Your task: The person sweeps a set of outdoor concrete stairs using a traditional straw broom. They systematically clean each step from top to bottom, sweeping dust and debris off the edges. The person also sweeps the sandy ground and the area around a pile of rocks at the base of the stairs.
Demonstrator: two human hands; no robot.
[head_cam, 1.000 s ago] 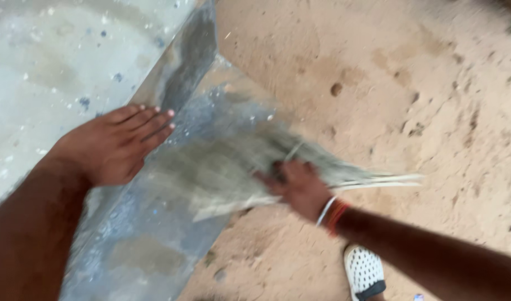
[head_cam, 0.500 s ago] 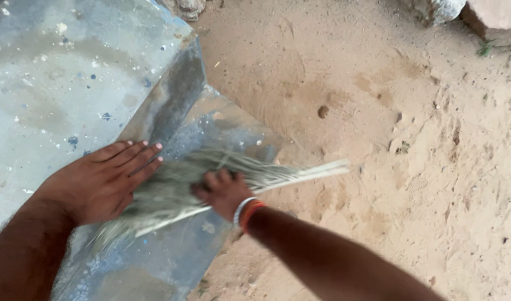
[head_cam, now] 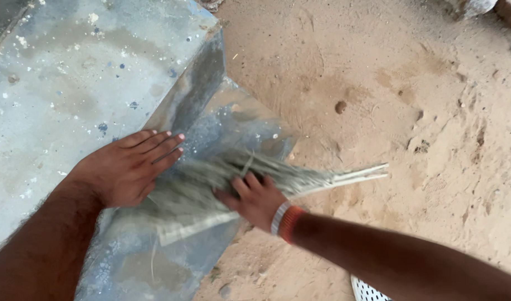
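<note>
broom [head_cam: 222, 184] under right hand [head_cam: 254, 199]

grey speckled step [head_cam: 71, 83] – pale straw broom [head_cam: 278, 178] – tan sand [head_cam: 406, 111]

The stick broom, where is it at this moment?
In the head view, the stick broom lies mid-frame on the lower concrete step, gripped by the right hand, beside the left hand.
</note>
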